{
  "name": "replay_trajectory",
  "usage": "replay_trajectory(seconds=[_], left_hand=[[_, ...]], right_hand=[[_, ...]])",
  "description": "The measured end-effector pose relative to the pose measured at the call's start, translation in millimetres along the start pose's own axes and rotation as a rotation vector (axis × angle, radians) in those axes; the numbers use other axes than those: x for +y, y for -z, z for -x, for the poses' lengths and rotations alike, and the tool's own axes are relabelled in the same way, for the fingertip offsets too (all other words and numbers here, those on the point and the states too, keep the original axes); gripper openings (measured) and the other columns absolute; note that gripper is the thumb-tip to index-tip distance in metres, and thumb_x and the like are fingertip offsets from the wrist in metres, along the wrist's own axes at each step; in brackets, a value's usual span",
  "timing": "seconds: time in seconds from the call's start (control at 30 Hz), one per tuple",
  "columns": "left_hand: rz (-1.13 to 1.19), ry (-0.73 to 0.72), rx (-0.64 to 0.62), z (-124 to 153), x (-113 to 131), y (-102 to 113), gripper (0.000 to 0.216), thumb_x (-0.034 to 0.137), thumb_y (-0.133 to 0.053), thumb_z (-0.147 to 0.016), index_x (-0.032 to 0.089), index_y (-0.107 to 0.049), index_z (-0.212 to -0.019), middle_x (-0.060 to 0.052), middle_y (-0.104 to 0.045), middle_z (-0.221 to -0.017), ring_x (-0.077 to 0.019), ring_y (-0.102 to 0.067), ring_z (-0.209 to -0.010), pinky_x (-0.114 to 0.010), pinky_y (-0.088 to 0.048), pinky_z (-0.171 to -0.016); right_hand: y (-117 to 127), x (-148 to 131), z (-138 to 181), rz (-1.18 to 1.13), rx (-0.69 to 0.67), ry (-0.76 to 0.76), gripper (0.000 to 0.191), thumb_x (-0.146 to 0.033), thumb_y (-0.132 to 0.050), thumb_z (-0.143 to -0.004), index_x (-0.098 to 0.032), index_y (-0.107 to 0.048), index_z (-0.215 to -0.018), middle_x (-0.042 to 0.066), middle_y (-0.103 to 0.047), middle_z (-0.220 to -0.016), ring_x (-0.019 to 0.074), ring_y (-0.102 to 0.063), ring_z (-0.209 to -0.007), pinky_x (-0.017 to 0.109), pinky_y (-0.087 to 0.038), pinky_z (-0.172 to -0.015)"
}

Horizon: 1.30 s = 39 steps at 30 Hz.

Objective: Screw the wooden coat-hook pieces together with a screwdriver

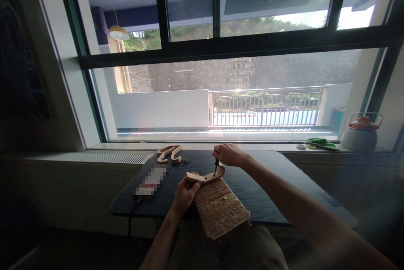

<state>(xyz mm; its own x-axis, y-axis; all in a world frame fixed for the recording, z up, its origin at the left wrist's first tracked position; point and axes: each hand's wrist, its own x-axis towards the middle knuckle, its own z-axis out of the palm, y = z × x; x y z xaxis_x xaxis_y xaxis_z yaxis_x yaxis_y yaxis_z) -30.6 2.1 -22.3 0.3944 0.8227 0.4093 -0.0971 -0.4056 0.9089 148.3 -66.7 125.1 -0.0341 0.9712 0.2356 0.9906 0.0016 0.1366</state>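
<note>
My right hand [227, 154] is closed round the handle of a screwdriver [216, 164]. The shaft points down and its tip meets a curved pale wooden piece [211, 177]. That piece lies along the far edge of a brown wooden board [222, 209], whose face is covered with small holes or bits. My left hand [186, 192] grips the wooden piece near its left end, thumb on the near side. The board's near end rests over my lap, beyond the table edge. Any screw under the tip is too small to make out.
On the dark table [259, 194] lie more curved wooden pieces [169, 153], several screws [186, 162] and a blurred phone-like item [151, 181] with a cable. The windowsill holds green gloves [322, 144], tape rolls [301, 146] and a white jug [359, 137].
</note>
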Motion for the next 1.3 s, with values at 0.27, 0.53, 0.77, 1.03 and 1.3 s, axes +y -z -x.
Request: replay_trajectory(seconds=[0.27, 0.53, 0.77, 1.03, 1.3], left_hand=[[0.012, -0.005, -0.017, -1, -1, 0, 0.03, 0.033, -0.064, -0.067, 0.015, -0.062, -0.092, -0.006, -0.068, -0.089, -0.0209, -0.061, -0.086, -0.032, -0.047, -0.078], [-0.01, 0.031, -0.004, 0, 1, 1, 0.034, 0.035, -0.065, -0.065, 0.016, -0.062, -0.092, -0.005, -0.067, -0.089, -0.0208, -0.061, -0.086, -0.031, -0.048, -0.077], [0.011, 0.006, 0.004, -2, -5, 0, 0.032, 0.035, -0.066, -0.065, 0.016, -0.063, -0.091, -0.006, -0.067, -0.089, -0.0218, -0.061, -0.085, -0.033, -0.048, -0.076], [0.014, -0.008, -0.014, -1, -2, 0, 0.03, 0.034, -0.064, -0.067, 0.017, -0.062, -0.091, -0.005, -0.067, -0.09, -0.0209, -0.061, -0.086, -0.031, -0.048, -0.076], [0.008, 0.016, -0.012, 0, -1, 1, 0.031, 0.034, -0.064, -0.066, 0.016, -0.061, -0.092, -0.005, -0.067, -0.09, -0.0214, -0.061, -0.087, -0.031, -0.048, -0.076]], right_hand=[[4, -6, -1, -0.084, -0.075, 0.077, 0.03, -0.036, -0.035, -0.088, -0.02, -0.059, -0.094, 0.006, -0.066, -0.089, 0.0149, -0.059, -0.072, 0.022, -0.035, -0.056], [-8, 0, -3, -0.137, -0.018, 0.0, 0.029, -0.038, -0.037, -0.087, -0.018, -0.053, -0.102, 0.006, -0.066, -0.088, 0.016, -0.059, -0.076, 0.023, -0.033, -0.058], [-7, 7, -4, -0.088, -0.03, -0.106, 0.042, -0.045, -0.031, -0.088, -0.013, -0.057, -0.098, 0.014, -0.065, -0.092, 0.0218, -0.061, -0.079, 0.026, -0.035, -0.057], [0, 4, 0, -0.105, -0.054, 0.007, 0.028, -0.034, -0.037, -0.086, -0.021, -0.056, -0.103, 0.004, -0.067, -0.09, 0.0156, -0.06, -0.076, 0.022, -0.034, -0.057], [-6, 1, -4, -0.081, -0.027, -0.045, 0.034, -0.039, -0.034, -0.089, -0.017, -0.056, -0.1, 0.01, -0.066, -0.093, 0.02, -0.06, -0.082, 0.025, -0.036, -0.061]])
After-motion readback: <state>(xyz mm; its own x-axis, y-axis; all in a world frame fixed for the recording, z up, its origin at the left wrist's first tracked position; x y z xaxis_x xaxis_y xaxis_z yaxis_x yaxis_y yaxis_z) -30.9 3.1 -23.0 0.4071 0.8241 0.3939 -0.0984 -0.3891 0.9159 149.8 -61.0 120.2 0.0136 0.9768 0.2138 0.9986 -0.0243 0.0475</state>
